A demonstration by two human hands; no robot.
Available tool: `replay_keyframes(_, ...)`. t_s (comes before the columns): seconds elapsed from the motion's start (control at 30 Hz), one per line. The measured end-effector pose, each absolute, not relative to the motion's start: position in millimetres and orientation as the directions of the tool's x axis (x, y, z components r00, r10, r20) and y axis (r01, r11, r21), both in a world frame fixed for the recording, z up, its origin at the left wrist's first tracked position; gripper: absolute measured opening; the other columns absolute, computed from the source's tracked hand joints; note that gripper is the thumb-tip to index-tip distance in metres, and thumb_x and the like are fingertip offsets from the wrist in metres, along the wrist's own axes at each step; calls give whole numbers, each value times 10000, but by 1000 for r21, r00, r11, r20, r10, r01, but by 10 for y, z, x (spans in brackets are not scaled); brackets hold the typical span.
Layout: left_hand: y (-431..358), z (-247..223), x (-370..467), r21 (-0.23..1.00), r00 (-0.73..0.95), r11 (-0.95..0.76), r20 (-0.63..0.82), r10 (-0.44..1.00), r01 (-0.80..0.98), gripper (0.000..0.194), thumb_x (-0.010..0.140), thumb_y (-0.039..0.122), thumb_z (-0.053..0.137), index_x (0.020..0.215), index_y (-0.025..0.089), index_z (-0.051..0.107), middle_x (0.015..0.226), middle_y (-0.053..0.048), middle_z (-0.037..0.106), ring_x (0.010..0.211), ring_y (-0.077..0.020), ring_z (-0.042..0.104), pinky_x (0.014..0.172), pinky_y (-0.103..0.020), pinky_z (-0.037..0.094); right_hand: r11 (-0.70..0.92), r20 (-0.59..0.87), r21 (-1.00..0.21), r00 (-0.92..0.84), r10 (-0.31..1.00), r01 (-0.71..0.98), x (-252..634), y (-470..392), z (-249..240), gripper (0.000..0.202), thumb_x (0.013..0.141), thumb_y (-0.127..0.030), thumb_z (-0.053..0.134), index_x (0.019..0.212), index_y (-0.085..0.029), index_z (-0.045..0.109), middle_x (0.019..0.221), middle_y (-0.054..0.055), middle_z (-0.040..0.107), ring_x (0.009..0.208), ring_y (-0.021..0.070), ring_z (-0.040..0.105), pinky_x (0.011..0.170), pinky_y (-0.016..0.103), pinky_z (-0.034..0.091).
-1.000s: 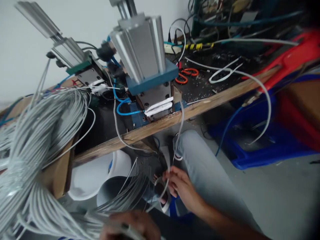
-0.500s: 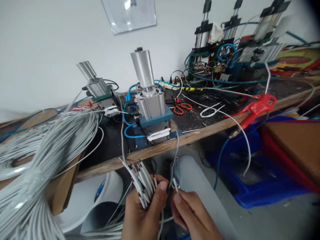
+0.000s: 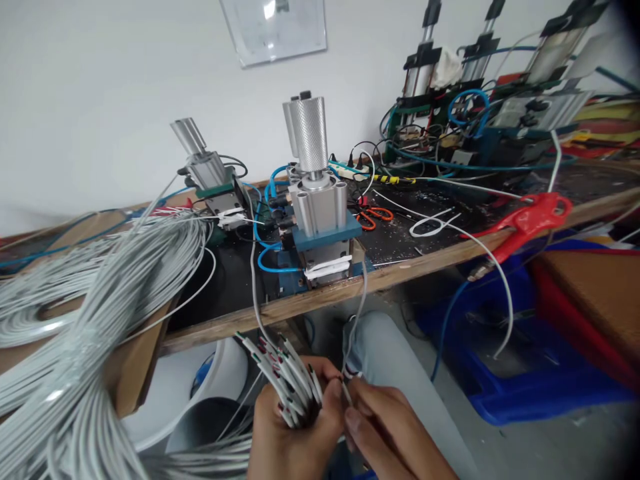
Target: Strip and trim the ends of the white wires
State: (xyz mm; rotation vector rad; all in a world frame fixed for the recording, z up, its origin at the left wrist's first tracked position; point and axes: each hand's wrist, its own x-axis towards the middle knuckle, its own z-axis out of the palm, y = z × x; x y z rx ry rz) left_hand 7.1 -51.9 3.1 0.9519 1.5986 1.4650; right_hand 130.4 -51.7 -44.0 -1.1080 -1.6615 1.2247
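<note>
My left hand [image 3: 297, 433] is closed around a bundle of white cables [image 3: 283, 373], whose cut ends show small green, red and dark wire tips. Close beside it, my right hand [image 3: 385, 423] pinches a single thin white cable [image 3: 346, 393] near its end, right by my left thumb. The two hands almost touch, and the fingers partly hide that cable's tip. In front of them, at the bench edge, stands a small pneumatic press [image 3: 320, 207] with a knurled cylinder on top and white wrapping on its front.
A large coil of grey-white cable [image 3: 95, 313] lies at left, beside a second press [image 3: 205, 167]. Orange-handled scissors [image 3: 375, 217] lie behind the near press. A red air gun [image 3: 530, 220] hangs at the bench edge [image 3: 400, 287] above a blue stool [image 3: 525, 393].
My right hand has moved left and up against my left thumb, bringing the single cable close to the bundle. The whole view has shifted slightly, so the bench sits further right.
</note>
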Motion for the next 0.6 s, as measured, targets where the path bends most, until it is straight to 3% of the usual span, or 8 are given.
replay_keyframes(0.23, -516, -12, 49, 985, -398, 63, 6, 917, 160, 35, 652, 234, 666, 628, 213, 681, 511, 73, 605, 452, -97, 541, 481, -191, 436, 355, 226, -905, -440, 869, 236, 1367, -315, -415, 326, 1067, -334, 428, 771, -228, 515, 640, -47, 491, 585, 121, 522, 569, 237, 380)
replay_keyframes(0.43, -502, -55, -2, 948, -273, 8, 84, 958, 319, 88, 608, 186, 594, 608, 222, 674, 488, 64, 592, 424, -101, 490, 449, -209, 397, 545, 278, -766, -588, 760, 342, 1598, -233, -238, 225, 1023, -201, 481, 820, -223, 577, 734, -14, 644, 704, 149, 626, 709, 263, 439)
replay_keyframes(0.6, -482, -30, -27, 956, -31, -21, 31, 999, 292, 105, 612, 131, 594, 556, 218, 579, 468, 77, 431, 415, -85, 360, 416, -225, 256, 631, 214, -695, -739, 639, 345, 1743, -128, -107, 258, 995, -176, 520, 750, -222, 587, 688, -15, 640, 657, 156, 620, 686, 279, 430)
